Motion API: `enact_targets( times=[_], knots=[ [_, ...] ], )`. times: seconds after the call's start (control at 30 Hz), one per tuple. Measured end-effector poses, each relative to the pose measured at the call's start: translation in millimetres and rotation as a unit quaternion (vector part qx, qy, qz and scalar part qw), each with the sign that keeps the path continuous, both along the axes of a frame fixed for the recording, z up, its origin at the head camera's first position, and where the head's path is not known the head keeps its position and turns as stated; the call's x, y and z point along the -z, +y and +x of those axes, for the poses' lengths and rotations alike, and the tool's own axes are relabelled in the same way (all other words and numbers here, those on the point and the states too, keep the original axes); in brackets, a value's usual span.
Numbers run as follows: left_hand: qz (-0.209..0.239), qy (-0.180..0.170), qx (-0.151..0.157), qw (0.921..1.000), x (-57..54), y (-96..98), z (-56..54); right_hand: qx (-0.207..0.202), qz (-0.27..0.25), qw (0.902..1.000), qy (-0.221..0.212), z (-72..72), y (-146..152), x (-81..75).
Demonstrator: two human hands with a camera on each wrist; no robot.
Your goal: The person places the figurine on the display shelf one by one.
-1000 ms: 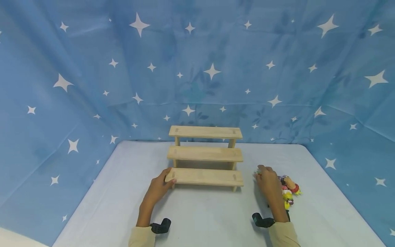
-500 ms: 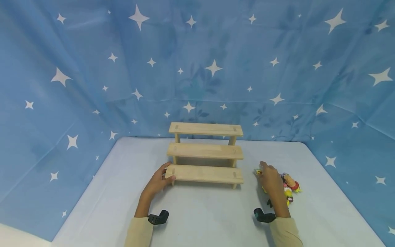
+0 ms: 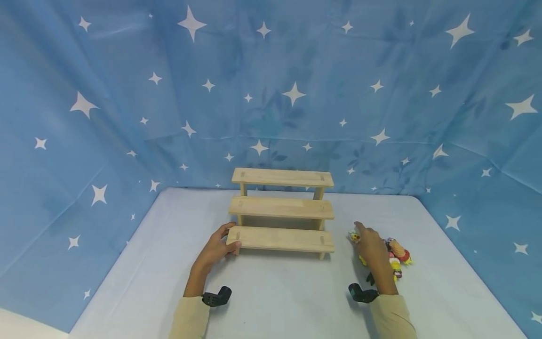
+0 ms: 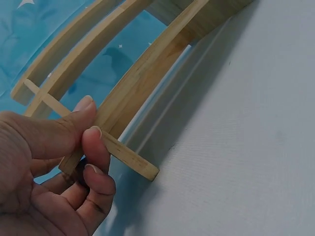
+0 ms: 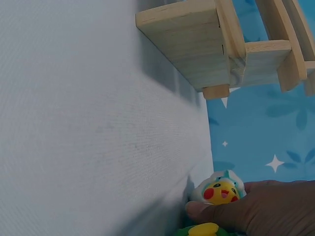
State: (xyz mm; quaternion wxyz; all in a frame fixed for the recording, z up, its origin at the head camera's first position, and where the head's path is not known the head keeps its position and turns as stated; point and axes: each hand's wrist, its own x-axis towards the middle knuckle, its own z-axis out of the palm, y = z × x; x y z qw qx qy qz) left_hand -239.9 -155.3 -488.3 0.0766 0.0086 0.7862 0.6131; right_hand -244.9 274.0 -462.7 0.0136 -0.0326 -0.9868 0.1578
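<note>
A three-step wooden display stand (image 3: 279, 238) stands at the middle of the table. My left hand (image 3: 217, 246) grips the left end of its lowest step; in the left wrist view the thumb and curled fingers (image 4: 96, 147) close around that end and its leg. To the right of the stand, my right hand (image 3: 371, 246) is at the near-left side of a small pile of toys. Between its thumb and fingers is a small Pikachu figurine (image 5: 222, 191) with a white hood, its yellow face and red cheeks showing. Part of that figurine is hidden by the hand.
Several colourful small figurines (image 3: 395, 259) lie in a cluster beside and partly under the right forearm. A yellow-and-green toy (image 5: 204, 229) sits just below the right thumb. Behind the white table (image 3: 279, 296) hangs a blue curtain (image 3: 271, 94) with white stars.
The head view has tilted slightly, so the scene sits a little higher. More of the toy at my right fingertips shows. Both hands have otherwise stayed nearly still.
</note>
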Motion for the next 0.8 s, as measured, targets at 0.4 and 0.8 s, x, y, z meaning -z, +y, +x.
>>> enact_targets(
  times=[0.4, 0.8],
  knots=[
    [0.007, -0.014, 0.0, 0.9999, -4.6, 0.9, 1.6, -0.014, 0.011, 0.9998, 0.006, -3.7, 0.2, 3.4],
    [0.028, -0.037, 0.002, 0.9989, -5.7, 3.8, 5.0, -0.002, 0.004, 1.0, -0.003, -2.0, -0.9, 6.7]
  ],
)
